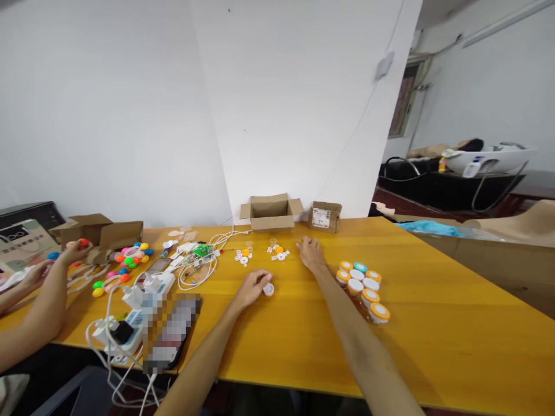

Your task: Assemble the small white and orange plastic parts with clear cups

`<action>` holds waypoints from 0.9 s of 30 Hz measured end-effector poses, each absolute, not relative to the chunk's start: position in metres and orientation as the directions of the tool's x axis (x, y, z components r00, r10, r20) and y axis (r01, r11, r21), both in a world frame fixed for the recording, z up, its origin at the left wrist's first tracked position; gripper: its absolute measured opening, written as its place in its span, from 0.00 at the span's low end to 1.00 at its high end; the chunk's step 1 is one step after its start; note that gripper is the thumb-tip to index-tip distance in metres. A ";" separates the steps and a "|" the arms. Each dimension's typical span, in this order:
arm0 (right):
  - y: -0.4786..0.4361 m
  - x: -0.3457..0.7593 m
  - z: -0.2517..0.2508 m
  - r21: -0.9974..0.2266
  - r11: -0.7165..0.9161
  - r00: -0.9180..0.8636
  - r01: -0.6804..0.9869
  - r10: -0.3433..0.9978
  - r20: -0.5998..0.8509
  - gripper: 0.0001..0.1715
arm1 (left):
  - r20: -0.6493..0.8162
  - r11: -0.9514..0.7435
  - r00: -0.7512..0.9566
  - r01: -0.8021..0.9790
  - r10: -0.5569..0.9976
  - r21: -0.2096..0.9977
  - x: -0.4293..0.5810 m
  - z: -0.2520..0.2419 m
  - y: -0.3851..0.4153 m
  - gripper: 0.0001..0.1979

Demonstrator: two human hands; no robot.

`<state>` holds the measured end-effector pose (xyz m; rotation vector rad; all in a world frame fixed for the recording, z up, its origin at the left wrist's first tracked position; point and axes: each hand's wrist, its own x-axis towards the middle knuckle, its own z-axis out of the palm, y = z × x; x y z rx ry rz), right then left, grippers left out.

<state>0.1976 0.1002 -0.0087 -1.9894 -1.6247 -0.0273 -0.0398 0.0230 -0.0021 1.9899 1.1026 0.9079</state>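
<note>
My left hand [254, 287] rests on the table with its fingers closed around the side of a small round container [269, 289], whitish and seen from above. My right hand [311, 253] is farther forward and to the right, palm down, its fingers a little curled and apart; I see nothing in it. To its left lie white and orange round pieces [280, 253] in a loose cluster. A similar cluster of small white and orange parts [244, 256] sits left of that. Several small lidded jars [356, 287], with orange, white and teal tops, stand grouped right of my right forearm.
An open cardboard box [272, 222] and a smaller box [325, 218] stand by the wall. Leftward are a phone [173, 332], a power strip [139, 320], tangled white cables [197, 277] and colourful balls [134, 254]. Another person's hand [78, 252] works at far left.
</note>
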 end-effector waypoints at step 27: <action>0.113 0.205 -0.019 -0.560 -0.099 0.371 0.823 0.840 0.396 0.28 | 0.175 -0.341 0.439 0.335 0.881 0.878 -0.047 0.003 0.025 0.26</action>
